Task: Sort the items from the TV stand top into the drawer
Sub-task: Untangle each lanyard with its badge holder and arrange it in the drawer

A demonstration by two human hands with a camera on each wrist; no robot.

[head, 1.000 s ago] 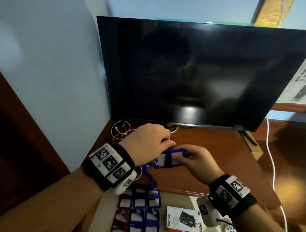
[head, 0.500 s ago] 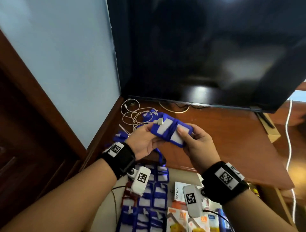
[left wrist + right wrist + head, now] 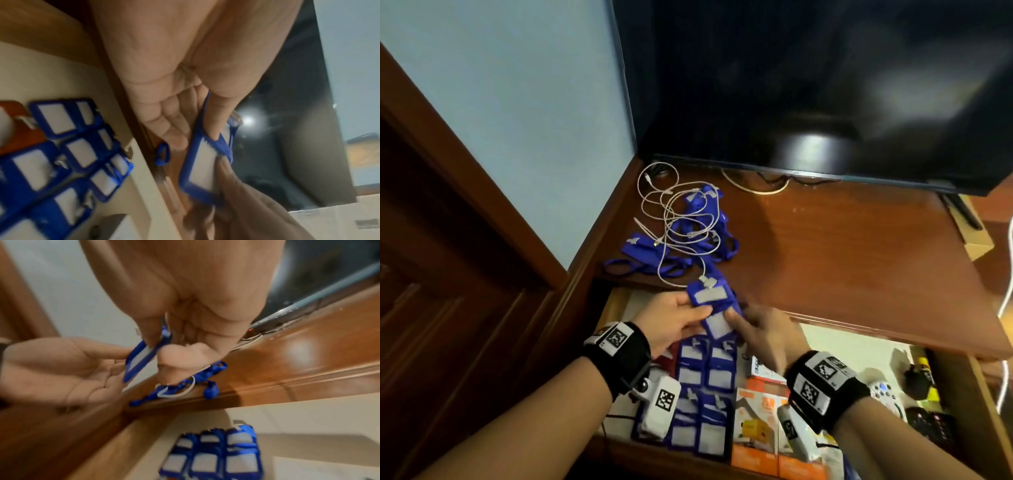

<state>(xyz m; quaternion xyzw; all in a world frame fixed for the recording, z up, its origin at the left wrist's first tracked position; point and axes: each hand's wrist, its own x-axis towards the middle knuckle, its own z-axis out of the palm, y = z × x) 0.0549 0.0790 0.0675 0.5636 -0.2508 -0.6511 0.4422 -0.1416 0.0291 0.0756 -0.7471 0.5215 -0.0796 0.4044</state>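
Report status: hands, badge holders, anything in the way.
Left hand and right hand both grip blue badge holders above open drawer. White cable tangled over blue lanyards on stand top.

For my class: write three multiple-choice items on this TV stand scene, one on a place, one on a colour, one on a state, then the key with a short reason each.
1. Where does the white cable lie?
A. in the drawer
B. on the stand top, left, tangled over blue lanyards
C. hanging on the wall

2. What colour are the badge holders both hands hold?
A. blue
B. green
C. yellow

3. What state is the drawer in?
A. shut
B. removed
C. pulled open, holding rows of badge holders

Key: 1 B, its loops rest on the wood beside the TV; 2 A, blue frames around pale windows; 3 C, its contents show below the stand edge.
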